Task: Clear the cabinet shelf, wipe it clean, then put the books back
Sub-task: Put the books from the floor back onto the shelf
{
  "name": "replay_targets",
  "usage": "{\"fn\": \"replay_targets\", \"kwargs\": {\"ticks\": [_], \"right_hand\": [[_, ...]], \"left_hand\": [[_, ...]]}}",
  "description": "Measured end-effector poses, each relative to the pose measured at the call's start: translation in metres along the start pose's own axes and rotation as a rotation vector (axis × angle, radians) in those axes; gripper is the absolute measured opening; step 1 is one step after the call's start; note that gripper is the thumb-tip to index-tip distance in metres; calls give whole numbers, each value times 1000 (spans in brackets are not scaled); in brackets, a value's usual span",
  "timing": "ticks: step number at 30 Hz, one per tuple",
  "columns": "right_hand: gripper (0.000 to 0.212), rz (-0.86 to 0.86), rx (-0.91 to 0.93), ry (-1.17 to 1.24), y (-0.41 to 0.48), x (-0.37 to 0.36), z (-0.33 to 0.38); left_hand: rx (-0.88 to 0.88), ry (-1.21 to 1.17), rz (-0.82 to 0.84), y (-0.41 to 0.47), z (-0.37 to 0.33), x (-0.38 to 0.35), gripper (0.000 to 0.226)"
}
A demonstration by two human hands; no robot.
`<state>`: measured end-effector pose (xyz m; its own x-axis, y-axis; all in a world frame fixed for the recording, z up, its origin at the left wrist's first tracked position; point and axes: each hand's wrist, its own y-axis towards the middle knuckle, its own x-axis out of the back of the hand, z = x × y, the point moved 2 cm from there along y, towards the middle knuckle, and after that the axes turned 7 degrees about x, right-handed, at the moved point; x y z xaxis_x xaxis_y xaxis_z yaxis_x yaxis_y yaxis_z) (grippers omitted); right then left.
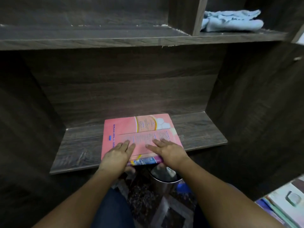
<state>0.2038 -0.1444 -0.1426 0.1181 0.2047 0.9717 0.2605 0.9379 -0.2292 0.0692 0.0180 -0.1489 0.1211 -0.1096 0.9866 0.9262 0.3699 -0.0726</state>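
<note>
A small stack of pink books lies flat on the dark wooden cabinet shelf, with its near edge sticking out over the shelf's front. A blue and purple cover shows at that near edge, under the top book. My left hand holds the stack's near left corner, fingers flat on top and thumb underneath. At the near right corner my right hand holds it the same way. A light blue cloth lies crumpled in the upper right compartment.
The shelf has side walls and a back panel, and an upper shelf board runs overhead. A shiny metal bin stands on the floor below the shelf's front. More books lie at the lower right.
</note>
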Motion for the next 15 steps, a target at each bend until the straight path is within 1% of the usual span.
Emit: {"fn": "replay_targets", "kwargs": {"ticks": [1, 2, 4, 6, 7, 9, 11, 13, 15], "right_hand": [[94, 28, -12, 6, 0, -3, 0], [96, 25, -21, 22, 0, -6, -1], [96, 13, -40, 63, -2, -7, -1], [89, -8, -82, 52, -9, -2, -2], [81, -35, -114, 23, -18, 3, -4], [60, -105, -189, -53, -36, 9, -8], [47, -148, -302, -81, -65, 13, -17], [42, -154, -388, -85, -101, 17, -26], [40, -182, -446, -86, -136, 21, -34]], "left_hand": [[27, -4, 59, 0, 1, -3, 105], [43, 13, 103, 0, -2, 0, 106], [69, 32, 92, 5, -11, 8, 105], [101, 44, 75, 8, -21, 18, 98], [96, 51, 53, 11, -28, 23, 93], [31, 48, -53, 14, -42, 30, 79], [-59, 33, -156, 13, -63, 41, 65], [-134, -30, -286, 15, -93, 49, 54], [-206, -71, -353, 14, -126, 62, 44]]}}
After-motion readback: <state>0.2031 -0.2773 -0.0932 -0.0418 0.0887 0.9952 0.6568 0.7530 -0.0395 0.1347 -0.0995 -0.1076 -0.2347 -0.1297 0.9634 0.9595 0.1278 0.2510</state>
